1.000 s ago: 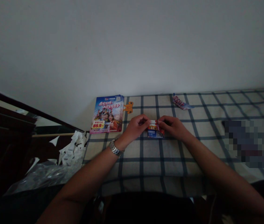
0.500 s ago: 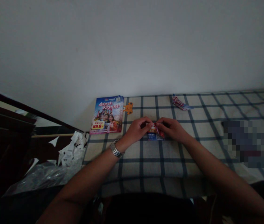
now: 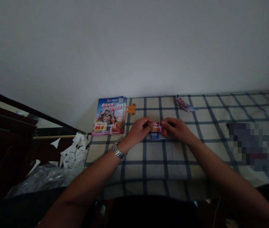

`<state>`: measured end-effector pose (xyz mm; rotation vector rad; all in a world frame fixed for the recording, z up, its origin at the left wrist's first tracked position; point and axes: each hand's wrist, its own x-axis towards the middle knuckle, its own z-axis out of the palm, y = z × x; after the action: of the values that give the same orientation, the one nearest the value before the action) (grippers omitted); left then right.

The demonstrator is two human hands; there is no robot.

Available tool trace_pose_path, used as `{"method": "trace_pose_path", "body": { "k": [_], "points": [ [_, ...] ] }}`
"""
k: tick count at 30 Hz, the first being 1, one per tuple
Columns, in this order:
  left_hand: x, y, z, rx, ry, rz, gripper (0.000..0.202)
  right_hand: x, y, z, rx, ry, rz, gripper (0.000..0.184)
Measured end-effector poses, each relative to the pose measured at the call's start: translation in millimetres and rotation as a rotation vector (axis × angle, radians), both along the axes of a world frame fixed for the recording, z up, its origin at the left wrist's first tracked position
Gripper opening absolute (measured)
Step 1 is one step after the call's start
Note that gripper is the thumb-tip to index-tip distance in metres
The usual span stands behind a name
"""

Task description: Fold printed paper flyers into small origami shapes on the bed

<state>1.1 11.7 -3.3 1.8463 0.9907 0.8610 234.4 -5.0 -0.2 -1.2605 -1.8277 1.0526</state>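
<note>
A small folded paper flyer [image 3: 158,132], red, white and blue, lies on the checked cloth [image 3: 172,158] between my two hands. My left hand [image 3: 139,129], with a metal watch at the wrist, pinches the flyer's left edge with closed fingers. From the other side my right hand [image 3: 176,129] pinches its top right edge, fingers pressed together. Both hands rest on the cloth near the far side of the surface.
A stack of colourful flyers [image 3: 109,116] lies at the far left corner, with an orange cut-out [image 3: 131,109] beside it. A folded paper piece [image 3: 183,104] sits near the wall. Torn white paper scraps [image 3: 74,152] and clear plastic [image 3: 44,179] lie at the left.
My fingers have shifted slightly on the small flyer, first coming closer together over it and then showing more of its red top. The arms have stayed in place.
</note>
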Motion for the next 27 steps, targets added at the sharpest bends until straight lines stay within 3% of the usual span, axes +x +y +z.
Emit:
{"method": "trace_pose_path", "body": {
  "k": [10, 21, 27],
  "points": [
    [-1.9, 0.7, 0.4, 0.002, -0.037, 0.053, 0.032, 1.8, -0.2, -2.9, 0.069, 0.167, -0.02, 0.03],
    [-0.8, -1.0, -1.9, 0.029, -0.007, 0.031, 0.028, 0.0, 3.1, -9.4, 0.026, 0.188, -0.111, 0.027],
    [-1.0, -1.8, -5.9, -0.002, -0.127, -0.031, 0.026, -0.5, 1.8, -8.4, 0.018, 0.169, -0.095, 0.025]
  ]
}}
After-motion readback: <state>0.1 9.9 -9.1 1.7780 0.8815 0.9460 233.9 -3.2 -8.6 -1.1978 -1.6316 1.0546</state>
